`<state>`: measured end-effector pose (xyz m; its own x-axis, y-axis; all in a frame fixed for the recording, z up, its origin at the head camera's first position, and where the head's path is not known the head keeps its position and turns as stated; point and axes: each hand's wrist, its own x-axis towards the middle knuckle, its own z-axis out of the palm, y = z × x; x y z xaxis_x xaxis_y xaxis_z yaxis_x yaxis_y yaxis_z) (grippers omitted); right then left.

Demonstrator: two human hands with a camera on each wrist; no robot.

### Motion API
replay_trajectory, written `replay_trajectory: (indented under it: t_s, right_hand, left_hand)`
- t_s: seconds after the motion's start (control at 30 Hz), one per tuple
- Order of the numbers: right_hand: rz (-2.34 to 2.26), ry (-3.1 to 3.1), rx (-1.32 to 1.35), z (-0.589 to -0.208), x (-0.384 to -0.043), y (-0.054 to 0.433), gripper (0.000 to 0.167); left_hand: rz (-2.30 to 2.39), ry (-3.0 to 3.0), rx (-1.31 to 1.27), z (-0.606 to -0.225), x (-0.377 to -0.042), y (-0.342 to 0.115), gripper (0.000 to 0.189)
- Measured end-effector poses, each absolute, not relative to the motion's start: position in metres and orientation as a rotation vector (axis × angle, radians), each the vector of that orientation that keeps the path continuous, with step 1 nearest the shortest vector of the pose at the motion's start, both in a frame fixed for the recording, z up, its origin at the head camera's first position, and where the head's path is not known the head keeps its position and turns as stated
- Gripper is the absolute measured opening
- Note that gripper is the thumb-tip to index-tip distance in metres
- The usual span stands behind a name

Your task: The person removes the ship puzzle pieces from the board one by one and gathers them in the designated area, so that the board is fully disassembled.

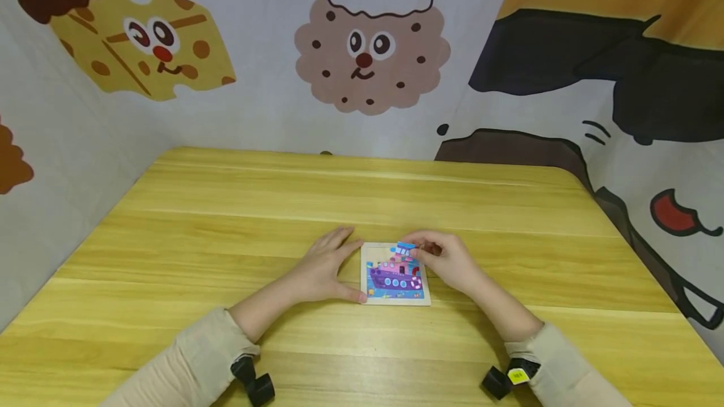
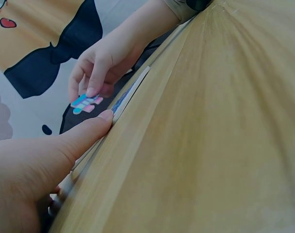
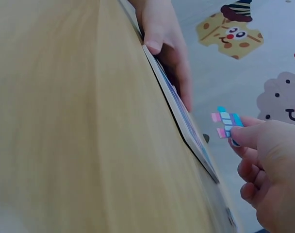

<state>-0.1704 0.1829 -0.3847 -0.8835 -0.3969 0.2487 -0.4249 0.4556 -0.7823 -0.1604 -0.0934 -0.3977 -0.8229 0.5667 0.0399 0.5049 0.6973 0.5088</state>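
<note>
Blue-pink piece [image 3: 226, 123], right hand [image 1: 447, 259] pinching (over board [image 1: 390, 302]).

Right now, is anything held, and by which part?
The right hand pinches a flat blue-and-pink puzzle piece by the end opposite its round tab; the left hand touches the square, pale-rimmed puzzle board.

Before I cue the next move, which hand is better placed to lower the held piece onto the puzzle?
Likely the right hand, which pinches the piece above the puzzle. The left hand touches the puzzle's edge, seemingly suited to steadying.
</note>
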Motion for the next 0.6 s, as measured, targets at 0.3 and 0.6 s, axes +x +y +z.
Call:
replay_trajectory:
  t_s: [0.3,0.6]
  right_hand:
    - [1.447,-2.627,0.710,-0.384,-0.172,0.208,0.018]
    - [1.372,-2.643,0.625,-0.383,-0.173,0.233,0.018]
  left_hand:
    - [0.769,2.787,0.883,-0.399,-0.161,-0.094,0.110]
    - [0.760,2.791,0.904,-0.400,-0.161,-0.094,0.109]
